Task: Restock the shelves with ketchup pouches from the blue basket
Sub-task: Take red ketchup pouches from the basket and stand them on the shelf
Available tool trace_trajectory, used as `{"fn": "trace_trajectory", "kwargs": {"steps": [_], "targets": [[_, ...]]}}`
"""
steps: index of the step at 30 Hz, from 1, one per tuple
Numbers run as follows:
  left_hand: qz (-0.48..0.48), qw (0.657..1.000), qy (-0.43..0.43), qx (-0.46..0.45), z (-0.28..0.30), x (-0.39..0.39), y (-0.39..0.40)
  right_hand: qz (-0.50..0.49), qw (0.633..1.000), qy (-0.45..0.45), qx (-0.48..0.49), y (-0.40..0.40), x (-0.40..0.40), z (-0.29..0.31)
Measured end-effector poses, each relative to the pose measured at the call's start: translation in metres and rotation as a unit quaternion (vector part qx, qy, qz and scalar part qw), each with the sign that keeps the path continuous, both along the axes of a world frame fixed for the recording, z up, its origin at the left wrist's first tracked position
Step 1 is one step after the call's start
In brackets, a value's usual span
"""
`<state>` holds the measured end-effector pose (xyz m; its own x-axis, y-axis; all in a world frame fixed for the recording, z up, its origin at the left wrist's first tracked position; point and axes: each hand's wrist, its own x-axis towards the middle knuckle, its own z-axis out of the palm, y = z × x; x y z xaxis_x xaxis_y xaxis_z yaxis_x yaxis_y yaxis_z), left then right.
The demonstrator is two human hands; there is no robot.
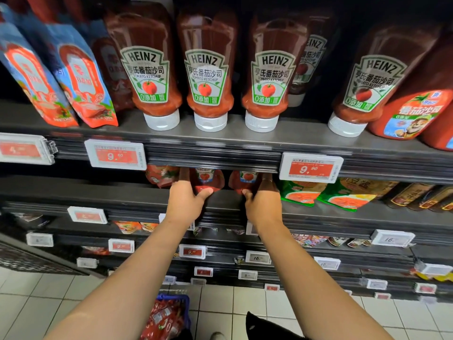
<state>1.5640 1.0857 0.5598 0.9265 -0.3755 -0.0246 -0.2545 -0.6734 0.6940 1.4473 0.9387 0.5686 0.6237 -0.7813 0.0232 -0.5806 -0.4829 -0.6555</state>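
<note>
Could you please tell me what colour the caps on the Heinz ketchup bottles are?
White. The caps on the upside-down Heinz bottles show clearly in the head view.

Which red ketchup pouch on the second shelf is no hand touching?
The leftmost pouch; the left hand grips the middle one, the right hand the rightmost.

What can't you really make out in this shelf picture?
Head view only:
- Fingers of the left hand and right hand: hidden behind the ketchup pouches under the shelf edge.
- Pouch tops: covered by the price rail.
- Blue basket: cut off by the bottom edge.
- Lower price tags: blurred.
</note>
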Motion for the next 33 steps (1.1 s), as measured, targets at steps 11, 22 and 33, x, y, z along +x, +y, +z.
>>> {"fn": "trace_trajectory", "kwargs": {"steps": [11, 22, 33], "targets": [[0.048, 0.995, -0.056, -0.065, -0.007, -0.007, 0.0, -0.005, 0.998, -0.051, -0.026, 0.011, -0.015, -0.006], [0.075, 0.993, -0.078, -0.043, -0.01, -0.009, -0.004, -0.054, 0.997, -0.05, -0.036, 0.014, -0.003, -0.01], [0.042, 0.989, -0.093, -0.11, -0.015, -0.017, 0.029, -0.031, 0.991, -0.119, -0.044, 0.015, -0.026, -0.022]]}}
